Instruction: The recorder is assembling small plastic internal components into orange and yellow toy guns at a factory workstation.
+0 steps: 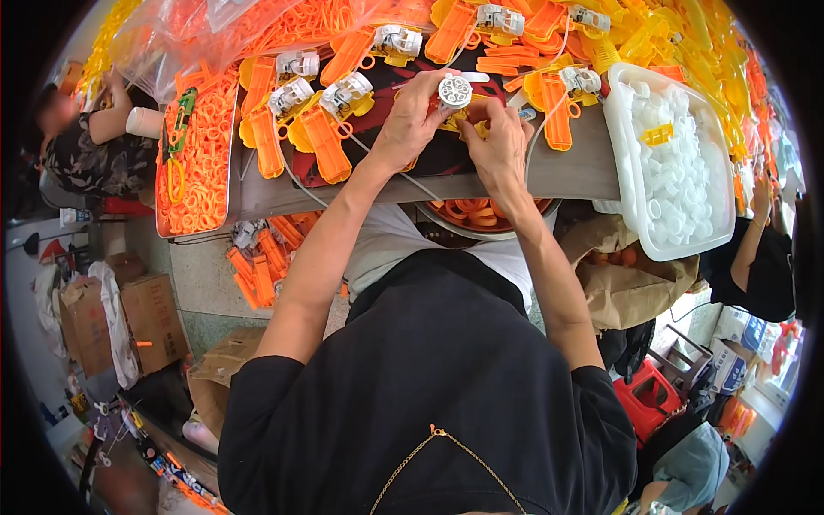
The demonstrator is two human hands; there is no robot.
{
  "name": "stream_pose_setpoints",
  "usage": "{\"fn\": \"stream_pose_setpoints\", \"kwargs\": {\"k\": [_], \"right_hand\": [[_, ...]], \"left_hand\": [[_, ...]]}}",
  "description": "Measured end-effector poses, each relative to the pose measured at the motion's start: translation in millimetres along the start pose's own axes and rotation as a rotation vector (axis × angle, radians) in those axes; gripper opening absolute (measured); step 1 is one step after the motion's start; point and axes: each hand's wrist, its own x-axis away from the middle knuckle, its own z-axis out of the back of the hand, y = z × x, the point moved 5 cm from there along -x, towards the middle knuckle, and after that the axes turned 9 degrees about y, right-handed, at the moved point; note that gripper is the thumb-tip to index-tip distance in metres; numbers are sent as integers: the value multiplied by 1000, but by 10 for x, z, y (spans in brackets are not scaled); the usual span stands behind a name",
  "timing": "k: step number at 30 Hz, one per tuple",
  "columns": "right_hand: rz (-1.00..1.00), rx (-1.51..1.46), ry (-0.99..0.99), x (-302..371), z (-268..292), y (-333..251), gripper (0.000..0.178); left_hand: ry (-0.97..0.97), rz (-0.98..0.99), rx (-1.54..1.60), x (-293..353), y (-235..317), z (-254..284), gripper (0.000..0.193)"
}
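White piece (455,91) in closed left grip (408,124)

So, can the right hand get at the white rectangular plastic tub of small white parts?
Likely yes: the tub is open and near the right hand, though an orange-and-yellow plastic assembly, seemingly passable, lies between.

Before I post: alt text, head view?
A person's left hand holds a round white part while the right hand touches a yellow piece over a worktable. Orange-yellow assemblies lie around; tray of orange rings left, bin of white parts right.
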Motion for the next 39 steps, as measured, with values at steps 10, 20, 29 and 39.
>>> {"fn": "stream_pose_setpoints", "kwargs": {"k": [10,20,29,39], "right_hand": [[-36,16,-75,70,-50,50,17],[205,139,-207,128,27,-122,54],[236,107,-204,-53,251,145,84],[-26,-381,-162,-173,414,7,76]], "left_hand": [[-9,3,-22,10,11,10,42],[-15,-45,-13,4,-23,-15,44],[-20,4,-1,11,-4,9,41],[-283,-71,31,-305,174,289,47]]}}
